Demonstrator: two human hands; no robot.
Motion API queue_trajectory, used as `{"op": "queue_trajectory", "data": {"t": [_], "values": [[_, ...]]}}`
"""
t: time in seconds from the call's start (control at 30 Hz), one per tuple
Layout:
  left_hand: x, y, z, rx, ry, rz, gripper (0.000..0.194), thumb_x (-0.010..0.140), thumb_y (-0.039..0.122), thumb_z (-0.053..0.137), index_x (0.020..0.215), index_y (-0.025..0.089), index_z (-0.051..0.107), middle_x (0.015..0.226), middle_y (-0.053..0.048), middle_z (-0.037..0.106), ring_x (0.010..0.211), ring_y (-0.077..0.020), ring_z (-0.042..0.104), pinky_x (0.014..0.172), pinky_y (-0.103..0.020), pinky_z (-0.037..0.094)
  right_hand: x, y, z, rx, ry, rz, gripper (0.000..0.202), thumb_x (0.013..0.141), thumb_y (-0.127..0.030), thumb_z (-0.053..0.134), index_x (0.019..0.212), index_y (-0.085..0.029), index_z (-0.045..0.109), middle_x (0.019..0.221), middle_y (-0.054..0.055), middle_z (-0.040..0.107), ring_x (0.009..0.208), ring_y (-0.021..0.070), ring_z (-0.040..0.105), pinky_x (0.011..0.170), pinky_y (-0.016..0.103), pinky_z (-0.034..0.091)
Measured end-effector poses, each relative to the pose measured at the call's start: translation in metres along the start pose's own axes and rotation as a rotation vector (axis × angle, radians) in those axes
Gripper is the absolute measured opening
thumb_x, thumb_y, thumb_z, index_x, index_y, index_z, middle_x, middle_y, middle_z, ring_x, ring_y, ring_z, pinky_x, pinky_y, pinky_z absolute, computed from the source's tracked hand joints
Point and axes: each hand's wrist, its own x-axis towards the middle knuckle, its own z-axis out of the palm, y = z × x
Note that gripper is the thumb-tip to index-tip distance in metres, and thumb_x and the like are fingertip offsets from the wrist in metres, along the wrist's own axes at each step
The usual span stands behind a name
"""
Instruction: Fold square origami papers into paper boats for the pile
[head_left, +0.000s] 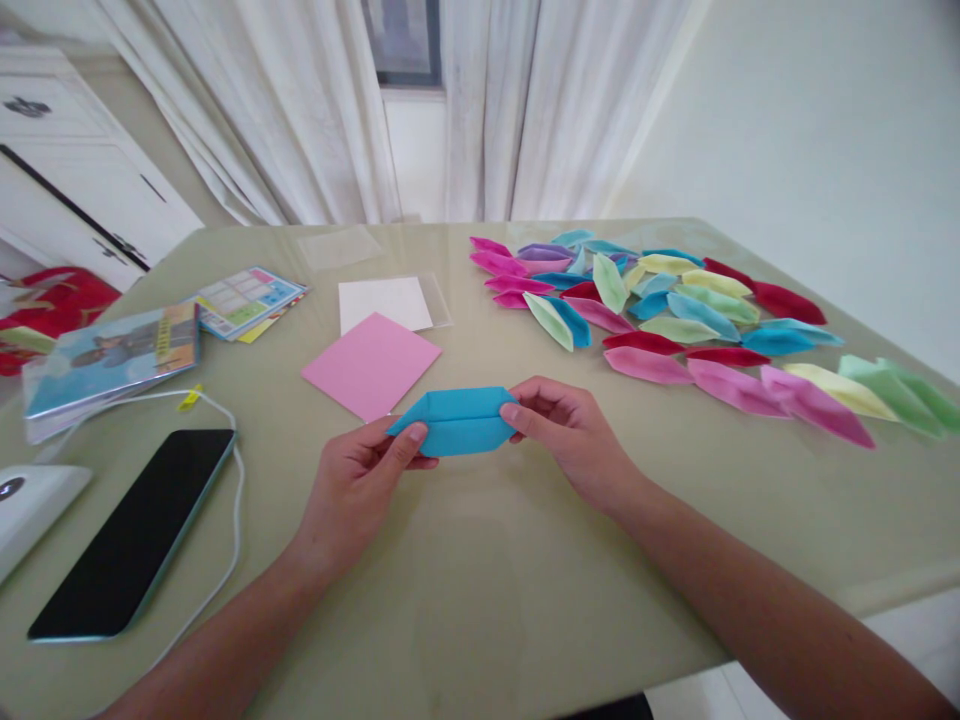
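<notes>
The blue folded paper is held over the worktop, its long axis going from left to right, between the left hand, which pinches its left end, and the right hand, which pinches its right end, neither being nearer.

Bright, even light; faint soft shadows on table, lower centre. Slightly soft overall; wide-angle stretch at edges, upper-right corner darkened.
</notes>
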Motion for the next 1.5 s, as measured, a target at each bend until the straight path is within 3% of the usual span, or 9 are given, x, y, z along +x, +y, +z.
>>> {"op": "queue_trajectory", "data": {"t": [0.2,0.37,0.77,0.97,1.13,1.23,1.37,1.5], "values": [[-0.002,-0.003,0.002,-0.079,-0.025,-0.087,0.041,0.088,0.055,0.081,0.108,0.019,0.081,0.103,-0.006,0.084,0.084,-0.0239,0.081,0.078,-0.039,0.072,0.0,0.002,0.001,0.086,0.008,0.014,0.023,0.081,-0.032,0.09,0.095,-0.02,0.076,0.088,0.0,0.076,0.077,0.0129,0.068,0.072,0.025,0.056],[-0.005,0.0,0.003,-0.047,-0.059,-0.151,0.039,0.082,0.052,0.086,0.099,0.017,0.083,0.089,-0.007,0.085,0.081,-0.0258,0.082,0.078,-0.037,0.07,-0.003,0.003,0.003,0.114,-0.044,0.043,0.021,0.082,-0.029,0.089,0.097,-0.021,0.077,0.094,0.001,0.077,0.082,0.0131,0.069,0.074,0.024,0.054],[-0.003,0.0,0.002,-0.065,-0.007,-0.117,0.036,0.081,0.047,0.089,0.103,0.02,0.083,0.091,-0.005,0.085,0.077,-0.0214,0.079,0.073,-0.032,0.069,-0.001,0.002,0.001,-0.024,-0.057,-0.025,0.019,0.083,-0.029,0.089,0.095,-0.02,0.078,0.084,0.0,0.076,0.075,0.0124,0.069,0.07,0.024,0.056],[-0.003,-0.01,-0.002,-0.111,0.041,-0.064,0.029,0.094,0.049,0.077,0.104,0.023,0.083,0.097,-0.003,0.082,0.083,-0.0192,0.076,0.077,-0.03,0.066,-0.003,0.003,0.002,-0.129,0.032,-0.103,0.019,0.084,-0.033,0.088,0.095,-0.02,0.079,0.083,0.001,0.077,0.071,0.0139,0.071,0.067,0.026,0.058],[-0.003,-0.008,-0.002,-0.1,0.03,-0.049,0.026,0.096,0.046,0.075,0.107,0.023,0.083,0.095,-0.002,0.082,0.081,-0.0179,0.075,0.076,-0.029,0.065,-0.002,0.004,0.002,-0.041,0.016,-0.022,0.028,0.085,-0.038,0.087,0.102,-0.02,0.077,0.091,0.004,0.081,0.077,0.0162,0.075,0.071,0.029,0.062],[-0.003,-0.004,-0.002,-0.029,-0.021,-0.01,0.027,0.093,0.041,0.078,0.11,0.021,0.081,0.097,-0.004,0.082,0.084,-0.019,0.074,0.081,-0.03,0.064,-0.001,0.004,0.0,-0.062,0.017,-0.034,0.033,0.081,-0.037,0.091,0.105,-0.02,0.076,0.094,0.004,0.081,0.08,0.0176,0.076,0.073,0.03,0.063],[-0.007,-0.002,-0.003,0.038,-0.261,-0.02,0.03,0.092,0.037,0.079,0.117,0.02,0.08,0.102,-0.005,0.08,0.087,-0.0197,0.072,0.077,-0.028,0.06,-0.005,0.002,0.001,-0.171,0.008,-0.121,0.041,0.079,-0.035,0.093,0.112,-0.02,0.075,0.086,0.002,0.078,0.073,0.0161,0.071,0.067,0.028,0.06],[-0.015,0.003,0.001,0.067,-0.391,-0.06,0.031,0.1,0.044,0.068,0.116,0.02,0.08,0.093,-0.004,0.078,0.079,-0.0164,0.068,0.067,-0.022,0.055,-0.012,0.0,0.005,-0.259,-0.155,-0.216,0.04,0.081,-0.033,0.093,0.114,-0.021,0.074,0.095,0.002,0.078,0.076,0.0144,0.071,0.071,0.027,0.061]]}}
